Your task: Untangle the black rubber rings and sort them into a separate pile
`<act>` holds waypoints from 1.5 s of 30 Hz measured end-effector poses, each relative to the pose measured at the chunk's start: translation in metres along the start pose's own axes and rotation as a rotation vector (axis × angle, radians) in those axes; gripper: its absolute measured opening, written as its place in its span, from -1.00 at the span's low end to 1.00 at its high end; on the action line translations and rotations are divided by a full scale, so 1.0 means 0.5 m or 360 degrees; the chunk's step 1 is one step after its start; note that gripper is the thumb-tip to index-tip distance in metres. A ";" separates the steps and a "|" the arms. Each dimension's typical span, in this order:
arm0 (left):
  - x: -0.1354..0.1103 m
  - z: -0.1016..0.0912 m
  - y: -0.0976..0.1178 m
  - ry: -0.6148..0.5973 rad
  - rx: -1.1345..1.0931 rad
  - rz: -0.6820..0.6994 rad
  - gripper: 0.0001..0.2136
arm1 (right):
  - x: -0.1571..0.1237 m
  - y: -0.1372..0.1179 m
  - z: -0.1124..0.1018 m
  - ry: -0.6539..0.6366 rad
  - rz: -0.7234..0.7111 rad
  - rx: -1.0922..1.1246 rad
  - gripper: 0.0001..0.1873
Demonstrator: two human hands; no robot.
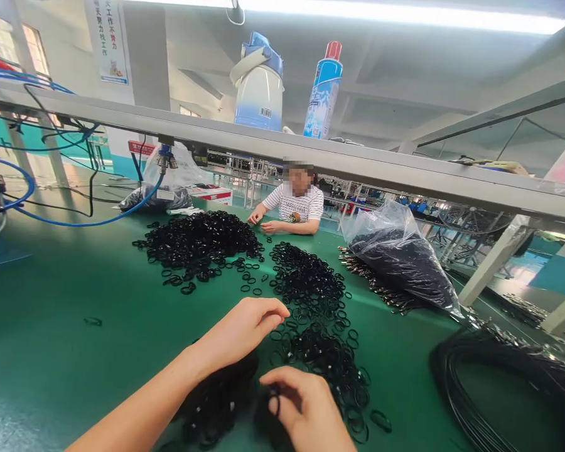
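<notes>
Small black rings point(306, 276) lie in loose heaps on the green tabletop point(113, 351). My left hand point(252, 323) reaches over the near rings with its fingers curled and thumb near the index fingertip. Whatever it may hold there is too small to make out. Lower down, my right hand point(306, 402) is closed, with a black ring point(274, 402) at its thumb and forefinger. Beneath my left forearm sits another dark heap of rings point(211, 408), partly hidden by the arm.
Across the table sits a person point(294, 210), hands near a larger ring heap point(202, 242). To the right are a clear plastic bag point(400, 257) of black parts and coiled black cables point(452, 376). Overhead, a metal shelf rail point(245, 141) carries a thermos point(260, 88) and a spray can point(324, 94).
</notes>
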State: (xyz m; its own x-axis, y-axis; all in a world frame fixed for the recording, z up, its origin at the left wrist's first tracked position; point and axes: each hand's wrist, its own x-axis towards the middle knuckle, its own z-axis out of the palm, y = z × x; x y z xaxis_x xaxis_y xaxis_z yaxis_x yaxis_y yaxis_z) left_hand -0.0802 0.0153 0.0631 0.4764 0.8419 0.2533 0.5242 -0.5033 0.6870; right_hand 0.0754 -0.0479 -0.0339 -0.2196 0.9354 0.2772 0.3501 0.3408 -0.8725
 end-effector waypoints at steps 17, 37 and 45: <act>-0.023 0.117 0.032 -0.0620 -0.0564 -0.0194 -0.79 | -0.041 0.008 -0.138 0.0146 0.0472 0.0541 -0.82; -0.028 0.175 0.013 -0.0613 -0.1387 -0.0475 -0.80 | -0.043 0.002 -0.157 0.0504 0.0536 0.0749 -0.60; -0.026 0.162 0.018 -0.0544 -0.1239 -0.0434 -0.62 | -0.041 -0.002 -0.155 0.0334 0.0508 0.0640 -0.63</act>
State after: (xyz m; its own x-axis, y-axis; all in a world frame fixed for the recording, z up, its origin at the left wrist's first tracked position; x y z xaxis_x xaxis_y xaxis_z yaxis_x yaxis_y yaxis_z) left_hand -0.0244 -0.0160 0.0109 0.6550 0.7464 -0.1177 0.0812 0.0853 0.9930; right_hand 0.1501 -0.0602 -0.0074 0.0410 0.9991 0.0120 -0.0145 0.0126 -0.9998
